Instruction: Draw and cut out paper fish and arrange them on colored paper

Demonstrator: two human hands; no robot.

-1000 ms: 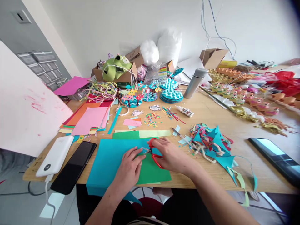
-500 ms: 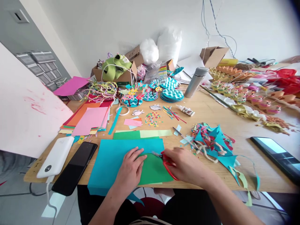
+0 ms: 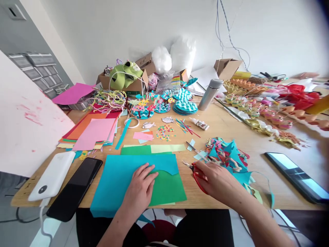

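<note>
My left hand (image 3: 141, 183) lies flat, fingers stretched, over a blue sheet of paper (image 3: 115, 178) and the edge of a green sheet (image 3: 169, 190). The blue sheet has a curved cut edge on its right side, where the green shows beneath it. In my right hand (image 3: 210, 175) is a pair of red-handled scissors (image 3: 194, 168), held over the wood to the right of the sheets. Its blades point left, a little apart from the paper. Beyond my right hand lies a heap of paper scraps (image 3: 228, 152).
At left lie a white power bank (image 3: 55, 175), a black phone (image 3: 77, 187) and a stack of coloured paper (image 3: 95, 132). Farther back are confetti (image 3: 166, 133), a glue bottle (image 3: 199, 124) and a steel flask (image 3: 210, 94). Another phone (image 3: 295, 175) lies at right.
My right hand has moved the scissors right, away from the blue paper's cut edge. My left hand keeps its place on the paper. The view has shifted slightly.
</note>
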